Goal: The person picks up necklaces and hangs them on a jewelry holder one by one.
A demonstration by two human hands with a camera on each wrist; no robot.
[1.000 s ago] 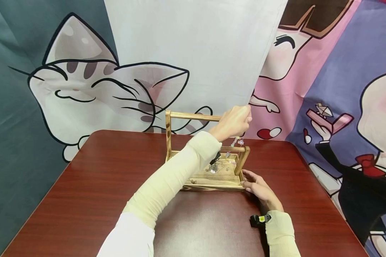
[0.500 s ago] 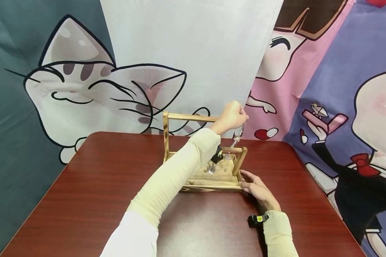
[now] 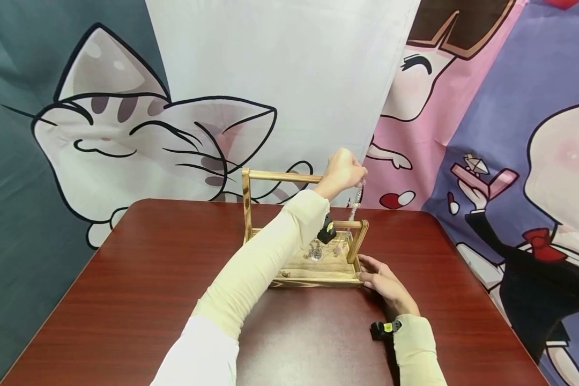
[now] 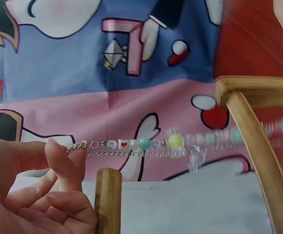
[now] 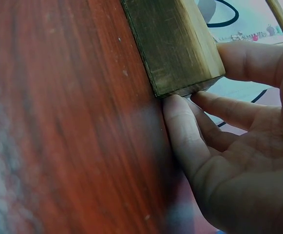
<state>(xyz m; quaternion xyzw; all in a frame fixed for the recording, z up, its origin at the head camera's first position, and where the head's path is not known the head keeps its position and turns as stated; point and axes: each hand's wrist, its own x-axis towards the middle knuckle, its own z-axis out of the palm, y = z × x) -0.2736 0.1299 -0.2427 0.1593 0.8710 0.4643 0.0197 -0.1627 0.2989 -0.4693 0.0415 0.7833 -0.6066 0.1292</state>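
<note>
A wooden jewelry stand (image 3: 280,175) with a tall rear bar, a lower bar and a tray base stands on the table. My left hand (image 3: 342,171) reaches across to its upper right. Between thumb and fingers it pinches the chain end of a pastel beaded necklace (image 4: 175,142), which hangs down past the right end of the lower bar (image 3: 341,224). At the tray's front right corner, my right hand (image 3: 388,287) grips the wood; in the right wrist view, thumb and fingers (image 5: 248,63) hold the corner from both sides. My left forearm hides part of the stand.
In the tray lie a tangled silver chain (image 3: 316,251) and a small gold-coloured piece (image 3: 283,274). The reddish-brown table (image 3: 173,257) extends around the stand. A cloth with cartoon figures (image 3: 289,69) hangs right behind it.
My left hand has risen a little, and the beaded necklace hangs straighter and shows more of its length. The right hand stays at the tray corner. The head view has shifted slightly.
</note>
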